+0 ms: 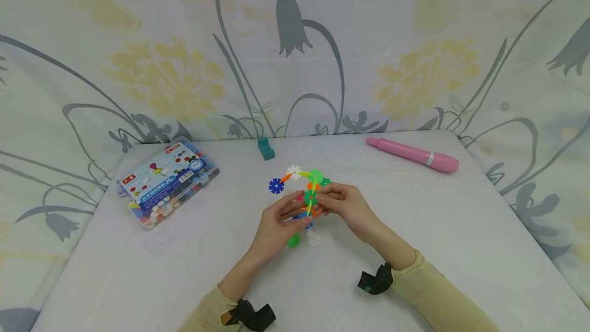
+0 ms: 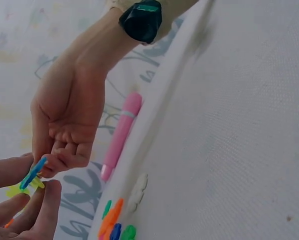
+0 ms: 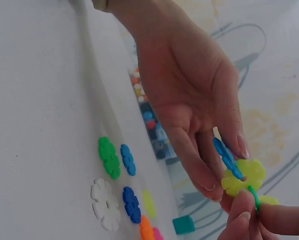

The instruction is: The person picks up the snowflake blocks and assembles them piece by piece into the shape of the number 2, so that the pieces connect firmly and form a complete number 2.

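Observation:
A construction of plastic snowflake discs (image 1: 308,187) in blue, white, green, orange and yellow is held over the middle of the white table (image 1: 461,229). My left hand (image 1: 304,216) pinches its lower part from the left, thumb and fingers on a blue disc (image 3: 225,156) next to a yellow-green disc (image 3: 245,176). My right hand (image 1: 322,200) pinches the construction from the right; its fingertips (image 3: 249,220) close on a thin green piece. In the left wrist view the right hand (image 2: 64,125) meets the left fingers (image 2: 34,207) at the blue disc (image 2: 32,174).
Loose discs lie under the hands: a green disc (image 1: 293,241) and a white disc (image 1: 313,239), with more in the right wrist view (image 3: 132,204). A clear box of pieces (image 1: 168,181) sits left, a teal block (image 1: 266,148) behind, a pink pen-shaped tool (image 1: 412,154) at the back right.

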